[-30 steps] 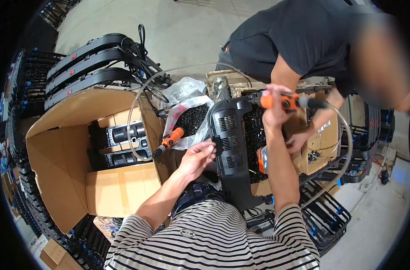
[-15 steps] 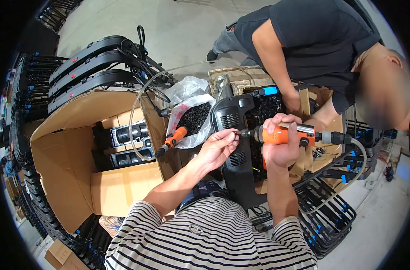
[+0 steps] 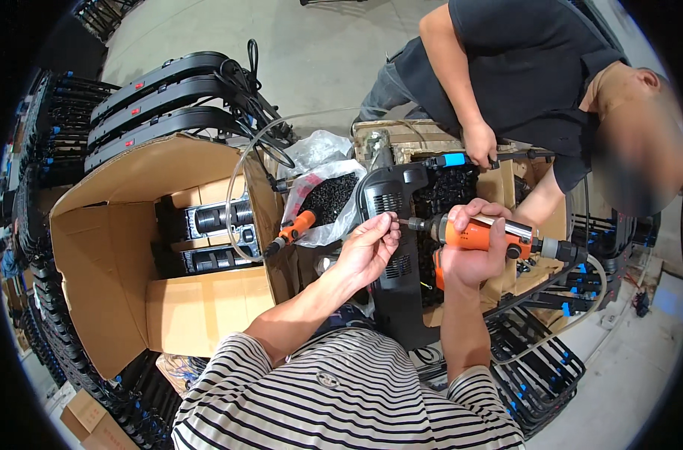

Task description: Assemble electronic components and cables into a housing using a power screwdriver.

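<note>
An orange air screwdriver [image 3: 476, 234] lies sideways in my right hand [image 3: 469, 259], fingers wrapped round its body, its bit toward the left. Close to the bit tip, my left hand [image 3: 368, 251] pinches thumb and forefinger together; what they hold is too small to make out. Beneath both hands is a long black plastic housing [image 3: 401, 304] with slotted vents. A second orange air screwdriver [image 3: 296, 225] rests left of it, beside a clear plastic bag [image 3: 349, 217] filled with small black screws.
At left, an open cardboard box [image 3: 199, 315] holds black-and-silver parts [image 3: 221, 217]. Stacked black frames [image 3: 157, 105] with cables stand behind it. Opposite me, a person in a dark shirt [image 3: 522, 75] grips a black bar with a blue piece [image 3: 454, 159]. A clear air hose [image 3: 600, 289] loops at right.
The screwdriver has tilted slightly, its rear end lower, while my left fingers remain pinched near the bit. The other person's hand has risen from the box onto the black bar.
</note>
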